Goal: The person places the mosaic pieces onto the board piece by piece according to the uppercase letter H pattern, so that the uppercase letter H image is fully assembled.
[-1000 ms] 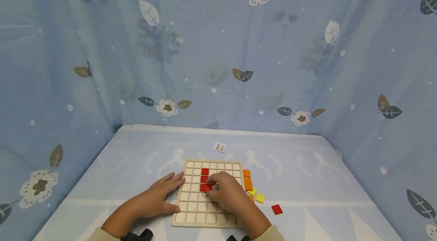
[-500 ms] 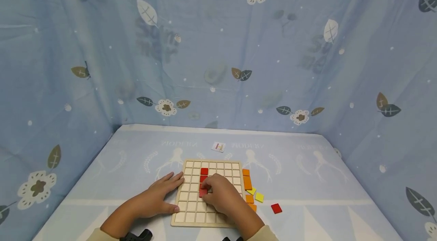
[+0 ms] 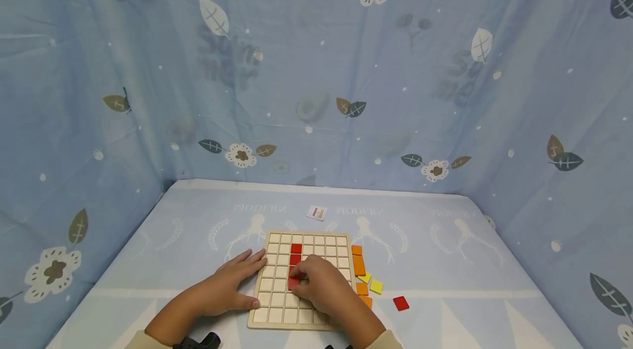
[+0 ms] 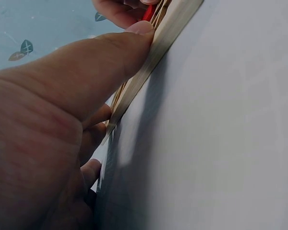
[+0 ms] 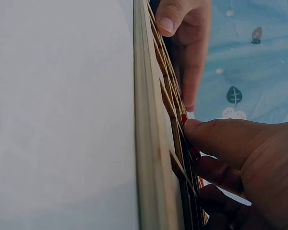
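Observation:
A wooden grid board [image 3: 278, 299] lies on the table. In one of its columns sit red square tiles [image 3: 296, 248], one below another. My right hand [image 3: 323, 286] is over the middle of the board and pinches a red tile [image 3: 293, 284] between thumb and fingers, at the lower end of that red column. In the right wrist view the thumb is at the red tile's edge [image 5: 184, 117], close over the grid. My left hand [image 3: 229, 287] rests with spread fingers at the board's left side, its thumb [image 4: 134, 40] on the rim.
Orange tiles [image 3: 359, 265] lie along the board's right edge, with yellow tiles [image 3: 376, 287] beside them. A single red tile [image 3: 401, 303] is farther right. Behind the board lies a small printed card [image 3: 317, 213]. A patterned blue curtain [image 3: 306, 63] surrounds the table.
The right hand has moved the pinched red tile slightly left and toward the near side, from beside the third red tile to the cell below it. The left hand stays at the board's edge.

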Motion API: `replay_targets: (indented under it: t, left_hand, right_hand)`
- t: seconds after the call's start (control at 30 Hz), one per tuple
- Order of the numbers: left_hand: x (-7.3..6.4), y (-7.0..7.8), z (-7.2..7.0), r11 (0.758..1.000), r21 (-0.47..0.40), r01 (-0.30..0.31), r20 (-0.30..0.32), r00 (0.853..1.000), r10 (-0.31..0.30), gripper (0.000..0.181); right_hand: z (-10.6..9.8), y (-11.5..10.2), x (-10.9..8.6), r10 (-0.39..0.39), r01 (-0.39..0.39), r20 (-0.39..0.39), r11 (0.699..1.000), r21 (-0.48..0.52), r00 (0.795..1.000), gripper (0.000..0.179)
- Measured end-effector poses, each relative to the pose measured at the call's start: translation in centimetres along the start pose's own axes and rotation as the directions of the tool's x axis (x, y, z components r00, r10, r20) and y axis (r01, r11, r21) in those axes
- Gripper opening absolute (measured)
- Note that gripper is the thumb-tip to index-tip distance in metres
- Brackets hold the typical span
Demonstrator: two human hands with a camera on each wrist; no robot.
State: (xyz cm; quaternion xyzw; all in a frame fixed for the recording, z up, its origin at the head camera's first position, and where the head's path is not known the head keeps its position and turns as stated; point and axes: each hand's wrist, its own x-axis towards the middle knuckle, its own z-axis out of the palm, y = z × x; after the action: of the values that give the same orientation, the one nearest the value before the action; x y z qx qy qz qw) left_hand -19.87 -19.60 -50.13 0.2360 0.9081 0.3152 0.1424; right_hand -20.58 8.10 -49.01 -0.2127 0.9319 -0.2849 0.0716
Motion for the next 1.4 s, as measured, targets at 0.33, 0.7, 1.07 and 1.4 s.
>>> replay_targets:
  t: [0.33, 0.7, 1.07, 1.4]
  left_hand:
    - [0.0, -0.1, 0.0, 1.000, 0.004, 0.003, 0.003, 1.000, -0.003, 0.099]
    - [0.0, 0.1, 0.0, 1.000, -0.002, -0.003, 0.005, 1.000, 0.003, 0.099]
    - [0.1, 0.4, -0.2, 1.000, -0.008, -0.002, 0.005, 1.000, 0.002, 0.098]
    - [0.0, 0.4, -0.1, 1.000, 0.005, -0.006, 0.002, 1.000, 0.006, 0.099]
  right_hand:
    - [0.3, -0.3, -0.1, -0.001, -0.001, -0.040, 0.998, -0.061, 0.999, 0.015]
    - [0.2, -0.5, -0.3, 0.013, -0.015, -0.034, 0.999, -0.046, 0.999, 0.012]
    - [-0.5, 0.5, -0.4, -0.025, 0.025, -0.011, 1.000, -0.010, 1.000, 0.012]
    - [-4.1, 3.1, -2.9, 0.027, -0.024, -0.036, 0.997, 0.070, 0.999, 0.018]
